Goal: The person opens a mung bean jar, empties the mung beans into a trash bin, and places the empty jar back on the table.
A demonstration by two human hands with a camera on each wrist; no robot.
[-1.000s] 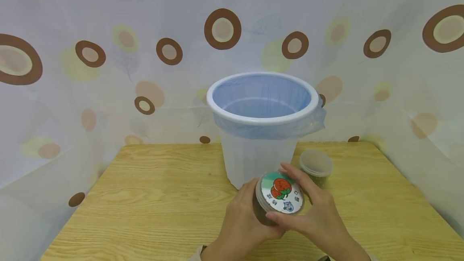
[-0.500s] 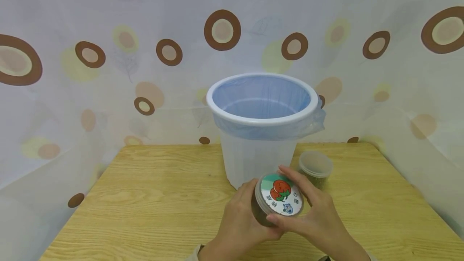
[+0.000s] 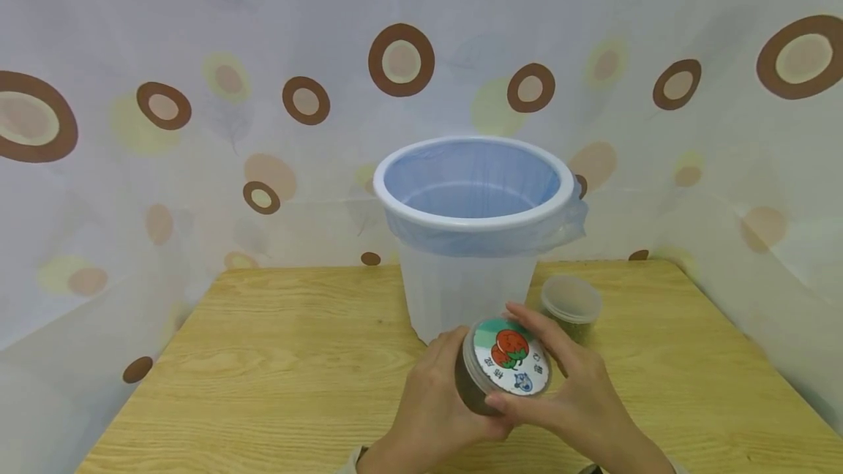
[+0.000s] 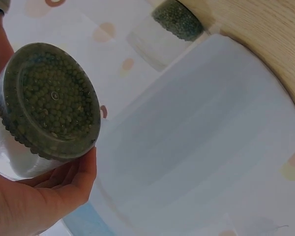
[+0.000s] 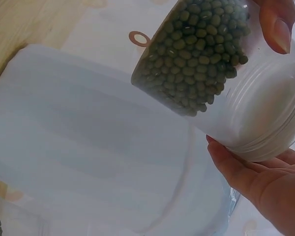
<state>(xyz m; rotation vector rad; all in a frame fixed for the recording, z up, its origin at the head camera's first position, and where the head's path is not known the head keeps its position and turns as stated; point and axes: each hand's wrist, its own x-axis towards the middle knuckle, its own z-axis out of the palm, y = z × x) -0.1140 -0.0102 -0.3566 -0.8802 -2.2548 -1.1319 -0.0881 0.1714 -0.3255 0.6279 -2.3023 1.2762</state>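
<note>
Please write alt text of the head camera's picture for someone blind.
A person's left hand grips a jar while the right hand holds its fruit-printed lid. Behind them, on a wooden table, stand a white bin lined with a blue bag and a small clear container.

A white bucket (image 3: 464, 284) stands mid-frame on the tabletop (image 3: 290, 357), a small tub (image 3: 571, 300) right of it, a spotty wall (image 3: 316, 13) up top.

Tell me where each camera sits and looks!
Head: on the head, facing forward-down at jar and bin; left hand and right hand show.
Left wrist: on that wrist, facing the jar's underside; parts of both hands show.
Right wrist: on that wrist, facing the jar's side; parts of both hands show.
Both wrist views share jar and bin.
</note>
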